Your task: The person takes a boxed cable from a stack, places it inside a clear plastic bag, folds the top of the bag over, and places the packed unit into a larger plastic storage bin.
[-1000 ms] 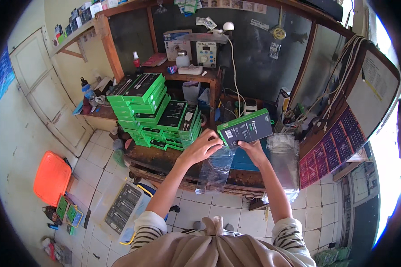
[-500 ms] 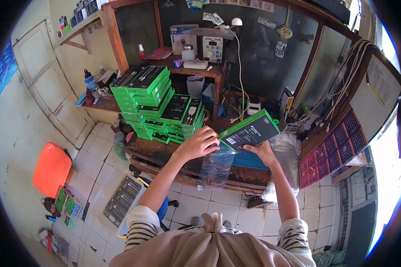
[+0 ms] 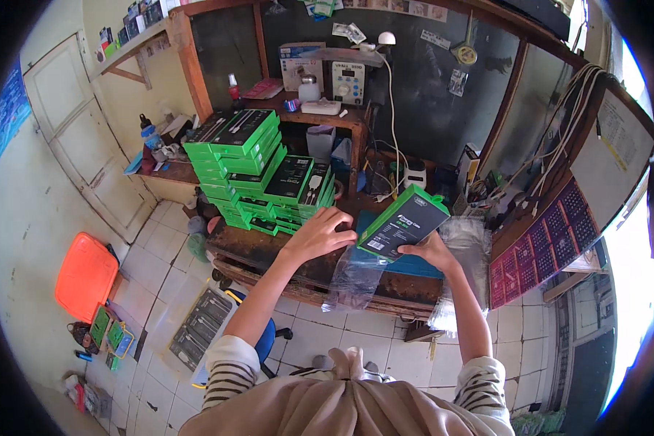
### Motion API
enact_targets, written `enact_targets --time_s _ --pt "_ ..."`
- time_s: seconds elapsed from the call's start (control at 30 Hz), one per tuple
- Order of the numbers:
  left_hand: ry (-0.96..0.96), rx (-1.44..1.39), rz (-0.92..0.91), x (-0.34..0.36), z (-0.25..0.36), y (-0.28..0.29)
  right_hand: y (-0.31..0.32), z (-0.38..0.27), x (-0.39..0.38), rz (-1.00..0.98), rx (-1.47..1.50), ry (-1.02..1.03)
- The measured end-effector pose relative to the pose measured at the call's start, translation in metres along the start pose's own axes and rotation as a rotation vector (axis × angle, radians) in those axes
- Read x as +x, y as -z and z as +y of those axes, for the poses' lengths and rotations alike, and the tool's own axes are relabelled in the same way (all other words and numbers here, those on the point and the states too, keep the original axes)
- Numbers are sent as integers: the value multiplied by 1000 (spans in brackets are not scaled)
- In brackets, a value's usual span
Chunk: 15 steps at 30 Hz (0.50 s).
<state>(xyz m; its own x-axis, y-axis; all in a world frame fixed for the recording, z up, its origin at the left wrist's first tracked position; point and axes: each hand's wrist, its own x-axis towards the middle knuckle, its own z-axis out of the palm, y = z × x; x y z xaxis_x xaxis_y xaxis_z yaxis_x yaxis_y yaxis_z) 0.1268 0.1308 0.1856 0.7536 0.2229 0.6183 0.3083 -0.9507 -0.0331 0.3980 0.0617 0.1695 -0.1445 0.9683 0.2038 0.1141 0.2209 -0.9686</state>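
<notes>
My right hand (image 3: 432, 251) grips a flat black-and-green product box (image 3: 405, 224) by its lower right edge, thumb on the front face. The box is tilted, with its hang tab at the upper right. Close to the box's lower left corner, my left hand (image 3: 322, 236) pinches the upper edge of a clear plastic bag (image 3: 356, 275), which hangs over the front edge of the workbench (image 3: 269, 258). A blue mat (image 3: 413, 265) lies beneath the box. Left of my left hand rise stacks of similar green-and-black boxes (image 3: 289, 176).
A pile of clear plastic bags (image 3: 463, 254) lies at the bench's right side. At the back stand a power-supply-like device (image 3: 347, 81) and a white lamp (image 3: 386, 38). On the floor to the left are a clear bin (image 3: 200, 330) with packaged items and an orange stool (image 3: 86, 276).
The box in my right hand has turned more upright, its front face showing more toward me. Its left end has come slightly away from my left hand, which still pinches the bag.
</notes>
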Motion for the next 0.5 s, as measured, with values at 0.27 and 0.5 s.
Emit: enact_targets --time_s 0.27,0.5 --pt "-7 -16 -37 -1 3 2 -1 -6 4 28 -221 -74" --pt "32 -149 -31 -6 4 -4 -2 -11 11 8 -343 -116"
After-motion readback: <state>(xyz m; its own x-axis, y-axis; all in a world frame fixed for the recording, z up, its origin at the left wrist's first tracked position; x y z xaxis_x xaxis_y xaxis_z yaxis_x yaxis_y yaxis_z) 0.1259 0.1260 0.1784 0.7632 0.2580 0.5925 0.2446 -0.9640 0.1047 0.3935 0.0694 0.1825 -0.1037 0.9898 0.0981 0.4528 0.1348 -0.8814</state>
